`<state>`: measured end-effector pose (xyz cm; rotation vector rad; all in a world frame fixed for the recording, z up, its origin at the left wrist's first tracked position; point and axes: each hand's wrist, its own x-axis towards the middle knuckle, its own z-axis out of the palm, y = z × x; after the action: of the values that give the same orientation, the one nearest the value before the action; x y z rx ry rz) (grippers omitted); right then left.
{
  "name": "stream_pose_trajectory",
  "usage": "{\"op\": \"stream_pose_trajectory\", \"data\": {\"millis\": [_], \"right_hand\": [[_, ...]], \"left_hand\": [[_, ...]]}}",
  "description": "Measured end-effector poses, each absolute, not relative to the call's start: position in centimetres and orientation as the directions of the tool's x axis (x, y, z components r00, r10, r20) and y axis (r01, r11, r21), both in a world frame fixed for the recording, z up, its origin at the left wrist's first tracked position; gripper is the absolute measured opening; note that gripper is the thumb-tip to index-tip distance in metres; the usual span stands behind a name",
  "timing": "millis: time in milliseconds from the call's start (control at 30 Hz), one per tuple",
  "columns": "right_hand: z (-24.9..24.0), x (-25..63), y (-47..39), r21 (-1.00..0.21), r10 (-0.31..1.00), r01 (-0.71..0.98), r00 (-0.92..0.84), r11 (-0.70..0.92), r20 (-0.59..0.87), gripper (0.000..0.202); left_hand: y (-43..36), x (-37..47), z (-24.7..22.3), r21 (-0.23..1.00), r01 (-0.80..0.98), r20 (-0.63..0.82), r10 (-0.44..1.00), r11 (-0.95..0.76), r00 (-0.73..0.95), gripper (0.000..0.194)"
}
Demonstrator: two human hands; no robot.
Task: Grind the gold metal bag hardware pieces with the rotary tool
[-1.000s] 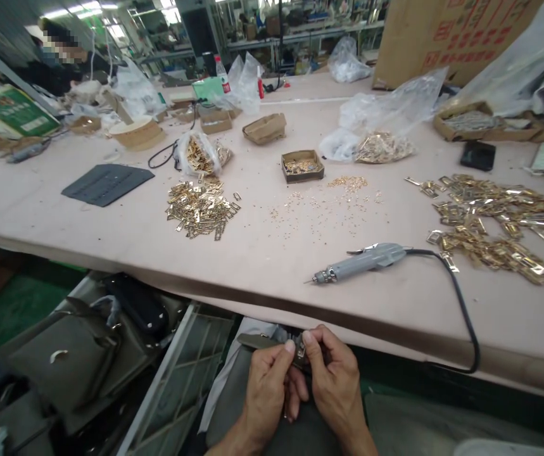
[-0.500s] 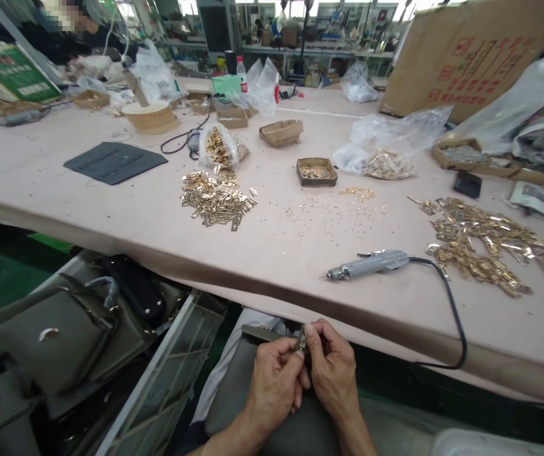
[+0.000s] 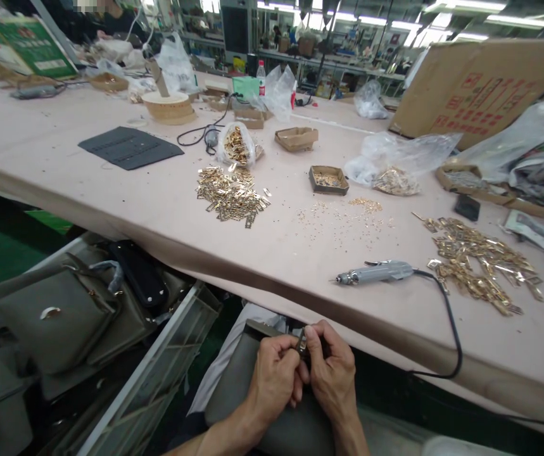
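Both my hands, left [image 3: 272,373] & right [image 3: 331,373], pinch a small metal fitting [image 3: 301,342] over my lap, w/ the electric screwdriver [image 3: 376,273] parked on the table [image 3: 158,202] within reach.

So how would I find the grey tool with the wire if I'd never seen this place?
Start at the long pink table and follow its near edge toward the right. Just left of the big gold clip pile lies the grey power screwdriver. It is the only pen-shaped grey thing there, trailing a black cable over the edge.

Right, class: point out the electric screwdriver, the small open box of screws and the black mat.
electric screwdriver [image 3: 379,272], head view, middle of its grey body.
small open box [image 3: 328,188], head view, near rim.
black mat [image 3: 129,147], head view, its centre.
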<state>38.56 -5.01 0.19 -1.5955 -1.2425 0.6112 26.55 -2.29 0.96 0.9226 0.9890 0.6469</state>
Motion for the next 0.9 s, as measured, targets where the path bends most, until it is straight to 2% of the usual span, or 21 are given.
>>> {"op": "stream_pose_trajectory", "data": {"millis": [133,300,533,733,900], "right_hand": [[0.3,38.8,-4.8,-0.910,0.917,0.414,0.366,-0.005,0.161,0.028],[0.2,39.1,-4.9,-0.908,0.911,0.418,0.379,-0.010,0.164,0.029],[0.2,39.2,-5.3,-0.919,0.917,0.394,0.361,0.016,0.170,0.028],[0.0,39.4,-5.5,-0.926,0.918,0.377,0.366,0.006,0.155,0.028],[0.3,39.5,-5.5,-0.929,0.921,0.371,0.356,0.014,0.157,0.029]], "left_hand": [[-2.4,26.7,0.7,0.884,-0.079,-0.385,0.812,0.462,0.439,0.022],[-2.3,27.2,0.5,0.894,-0.047,-0.386,0.819,0.446,0.425,0.031],[-2.4,27.3,0.8,0.876,-0.072,-0.409,0.812,0.478,0.416,0.018],[-2.7,27.4,1.0,0.892,-0.054,-0.390,0.825,0.448,0.408,0.032],[-2.7,27.6,1.4,0.891,-0.051,-0.393,0.823,0.451,0.410,0.024]]}}
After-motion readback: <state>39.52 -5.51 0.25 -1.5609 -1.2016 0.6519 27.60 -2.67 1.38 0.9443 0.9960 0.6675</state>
